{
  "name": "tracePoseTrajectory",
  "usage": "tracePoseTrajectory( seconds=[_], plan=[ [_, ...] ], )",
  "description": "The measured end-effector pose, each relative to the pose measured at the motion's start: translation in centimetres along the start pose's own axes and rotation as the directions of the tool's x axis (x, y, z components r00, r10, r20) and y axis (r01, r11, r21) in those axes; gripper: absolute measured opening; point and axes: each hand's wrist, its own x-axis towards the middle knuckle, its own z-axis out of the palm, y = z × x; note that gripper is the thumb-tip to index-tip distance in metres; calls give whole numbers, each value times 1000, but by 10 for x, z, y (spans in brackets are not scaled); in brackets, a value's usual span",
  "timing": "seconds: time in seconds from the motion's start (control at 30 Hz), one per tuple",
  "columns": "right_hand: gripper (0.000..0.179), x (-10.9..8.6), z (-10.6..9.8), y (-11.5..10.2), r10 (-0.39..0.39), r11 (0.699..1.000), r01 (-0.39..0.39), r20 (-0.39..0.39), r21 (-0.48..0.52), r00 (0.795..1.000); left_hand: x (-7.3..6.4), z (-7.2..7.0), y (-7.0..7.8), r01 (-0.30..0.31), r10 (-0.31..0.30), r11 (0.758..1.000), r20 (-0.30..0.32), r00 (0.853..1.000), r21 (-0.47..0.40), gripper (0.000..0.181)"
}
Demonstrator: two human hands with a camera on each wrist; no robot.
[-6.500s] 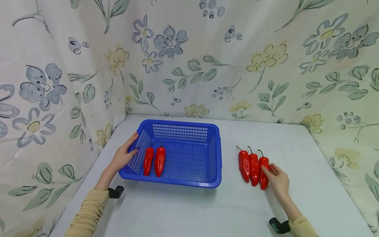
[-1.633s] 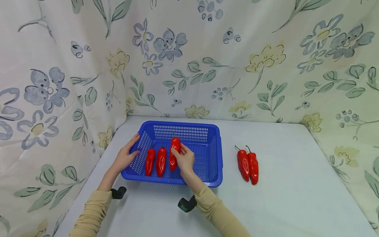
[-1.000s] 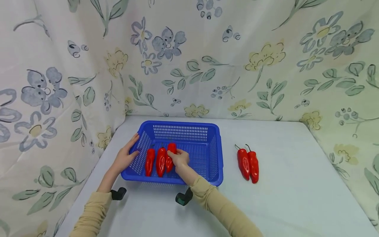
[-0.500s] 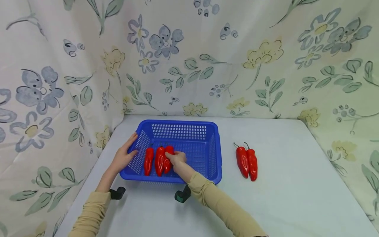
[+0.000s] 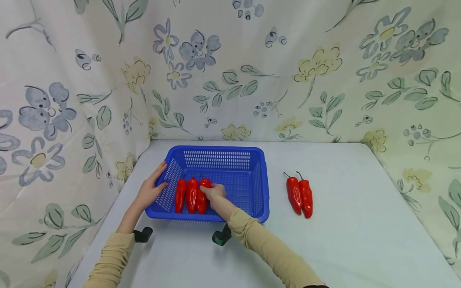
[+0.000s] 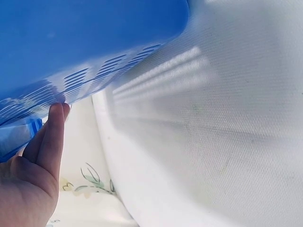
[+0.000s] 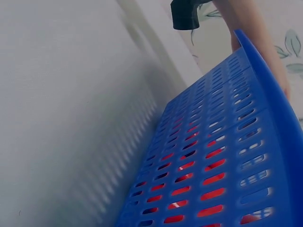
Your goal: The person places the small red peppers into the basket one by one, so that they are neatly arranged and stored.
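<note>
Inside the blue plastic basket (image 5: 230, 219), three red peppers lie side by side with stems pointing away. My right hand (image 5: 217, 196) reaches over the near rim and pinches the rightmost red pepper (image 5: 202, 202), thumb on top; its other fingers are mostly hidden. Left of it lie the middle pepper (image 5: 192, 196) and the leftmost pepper (image 5: 180, 197). My left hand (image 5: 148, 192) rests against the basket's left side; the left wrist view shows straight fingers (image 6: 53, 137) touching the slotted wall. Through slots in the right wrist view, red of the peppers (image 7: 214, 194) shows.
Two more red peppers, one at left (image 5: 294, 196) and one at right (image 5: 306, 199), lie close together on the white table (image 5: 345, 208), right of the basket. A floral cloth (image 5: 230, 80) hangs behind and beside the table.
My right hand has carried a pepper from the table's row of three into the basket and lowered it beside the others. Lately the middle pepper has shifted slightly left. My left hand has stayed.
</note>
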Motion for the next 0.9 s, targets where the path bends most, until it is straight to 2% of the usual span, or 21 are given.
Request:
tracePoseTrajectory(
  seconds=[0.3, 0.43, 0.63, 0.9],
  plan=[
    [46, -1, -2, -2, 7, 999, -7, -6, 49, 1000, 0, 2, -1, -54, 54, 998, -36, 998, -11, 62],
    [46, -2, -3, -3, -9, 998, 10, -17, 60, 1000, 0, 1, -3, -53, 53, 999, -39, 998, -8, 62],
    [50, -6, -6, -4, -116, 989, 119, -37, 92, 993, 0, -1, -1, -25, 25, 1000, -18, 1000, -4, 62],
    [54, -13, -13, -3, -221, 959, 214, 22, 185, 975, -2, 0, 0, -45, 45, 999, -18, 999, 0, 62]
  ],
)
